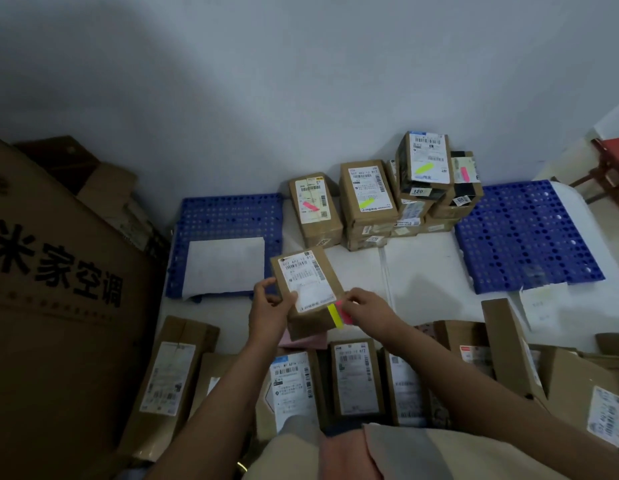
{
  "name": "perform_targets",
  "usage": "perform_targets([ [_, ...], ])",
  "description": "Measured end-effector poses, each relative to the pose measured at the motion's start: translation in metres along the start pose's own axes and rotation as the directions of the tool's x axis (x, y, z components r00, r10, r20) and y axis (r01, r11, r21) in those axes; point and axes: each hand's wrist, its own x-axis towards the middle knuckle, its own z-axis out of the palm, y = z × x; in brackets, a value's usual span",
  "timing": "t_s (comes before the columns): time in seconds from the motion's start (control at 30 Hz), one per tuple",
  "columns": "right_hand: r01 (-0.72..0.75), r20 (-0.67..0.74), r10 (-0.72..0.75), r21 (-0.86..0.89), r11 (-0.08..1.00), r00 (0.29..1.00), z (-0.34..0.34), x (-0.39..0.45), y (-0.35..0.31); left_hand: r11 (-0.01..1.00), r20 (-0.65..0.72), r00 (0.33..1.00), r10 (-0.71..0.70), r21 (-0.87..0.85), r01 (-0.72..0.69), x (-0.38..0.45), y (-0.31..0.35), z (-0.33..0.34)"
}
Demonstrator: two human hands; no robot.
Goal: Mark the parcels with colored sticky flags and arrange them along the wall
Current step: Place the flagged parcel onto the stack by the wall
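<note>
The left hand (268,308) holds the box (306,289) up so the right hand (365,310), pinching the sticky flags (339,315), can mark it.

dim, bluish light overall; the wall (301,81) above the hands is brighter toward the right, shadowed at upper left. the big carton (58,271) left of the hands sits dark. edges bow from wide-angle distortion; labels look soft, slightly blurred.
</note>
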Motion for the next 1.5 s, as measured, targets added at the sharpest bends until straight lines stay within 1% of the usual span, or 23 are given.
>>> perform_targets([
  [0.1, -0.086, 0.057, 0.083, 0.058, 0.995, 0.995, 0.011, 0.003, 0.014, 0.994, 0.032, 0.999, -0.035, 0.104, 0.031, 0.001, -0.02, -0.008],
  [0.23, -0.134, 0.034, 0.131, 0.132, 0.982, 0.991, 0.012, 0.008, 0.018, 0.994, 0.043, 0.999, -0.033, 0.104, 0.029, 0.001, -0.024, -0.009],
  [0.3, -0.154, 0.006, 0.155, 0.165, 0.974, 0.988, 0.011, 0.01, 0.019, 0.992, 0.044, 0.999, -0.024, 0.122, 0.019, 0.003, -0.023, -0.01],
  [0.4, -0.136, -0.094, 0.15, 0.14, 0.981, 0.984, 0.01, 0.009, 0.02, 0.985, 0.035, 0.999, -0.009, 0.175, 0.003, 0.005, -0.017, -0.01],
  [0.47, -0.101, -0.149, 0.123, 0.148, 0.984, 0.981, 0.005, 0.007, 0.021, 0.974, -0.02, 0.998, 0.053, 0.222, -0.048, 0.004, -0.012, -0.009],
  [0.53, -0.064, -0.165, 0.104, 0.228, 0.972, 0.981, 0.0, 0.006, 0.019, 0.962, -0.078, 0.985, 0.153, 0.239, -0.131, 0.001, -0.002, -0.006],
  [0.57, -0.045, -0.158, 0.09, 0.27, 0.962, 0.983, -0.002, 0.006, 0.017, 0.96, -0.07, 0.98, 0.185, 0.225, -0.165, -0.001, 0.005, -0.003],
  [0.6, -0.024, -0.147, 0.07, 0.293, 0.956, 0.987, -0.003, 0.005, 0.014, 0.966, -0.026, 0.982, 0.186, 0.189, -0.178, -0.004, 0.012, 0.001],
  [0.63, -0.003, -0.135, 0.046, 0.298, 0.955, 0.99, -0.003, 0.004, 0.012, 0.979, 0.052, 0.987, 0.152, 0.133, -0.157, -0.007, 0.02, 0.006],
  [0.67, 0.017, -0.121, 0.02, 0.294, 0.956, 0.992, -0.002, 0.003, 0.009, 0.992, 0.156, 0.984, 0.089, 0.075, -0.101, -0.01, 0.026, 0.011],
  [0.73, 0.059, -0.102, -0.03, 0.293, 0.954, 0.994, 0.002, 0.003, 0.002, 1.0, 0.343, 0.939, -0.026, -0.003, 0.029, -0.015, 0.034, 0.019],
  [0.77, 0.076, -0.104, -0.046, 0.297, 0.952, 0.993, 0.003, 0.003, 0.0, 0.998, 0.385, 0.922, -0.05, -0.026, 0.065, -0.015, 0.035, 0.022],
  [0.8, 0.085, -0.114, -0.053, 0.303, 0.949, 0.992, 0.004, 0.003, -0.003, 0.995, 0.395, 0.916, -0.064, -0.048, 0.09, -0.014, 0.034, 0.023],
  [0.87, 0.096, -0.13, -0.057, 0.315, 0.944, 0.99, 0.005, 0.004, -0.006, 0.986, 0.378, 0.922, -0.084, -0.101, 0.132, -0.012, 0.032, 0.022],
  [0.93, 0.087, -0.115, -0.054, 0.309, 0.947, 0.992, 0.007, 0.005, -0.007, 0.979, 0.349, 0.932, -0.096, -0.135, 0.151, -0.008, 0.031, 0.02],
  [1.07, 0.046, -0.106, -0.012, 0.32, 0.946, 0.994, 0.009, 0.007, -0.006, 0.979, 0.326, 0.94, -0.097, -0.14, 0.15, -0.003, 0.029, 0.021],
  [1.17, 0.057, -0.125, -0.018, 0.314, 0.948, 0.992, 0.006, 0.008, -0.006, 0.979, 0.321, 0.942, -0.098, -0.14, 0.15, -0.003, 0.028, 0.022],
  [1.37, 0.115, -0.183, -0.086, 0.153, 0.981, 0.979, 0.006, 0.009, -0.008, 0.981, 0.293, 0.95, -0.106, -0.126, 0.149, -0.002, 0.027, 0.02],
  [1.5, 0.16, -0.191, -0.148, 0.05, 0.986, 0.97, 0.004, 0.008, -0.01, 0.982, 0.281, 0.953, -0.115, -0.109, 0.151, -0.003, 0.028, 0.018],
])
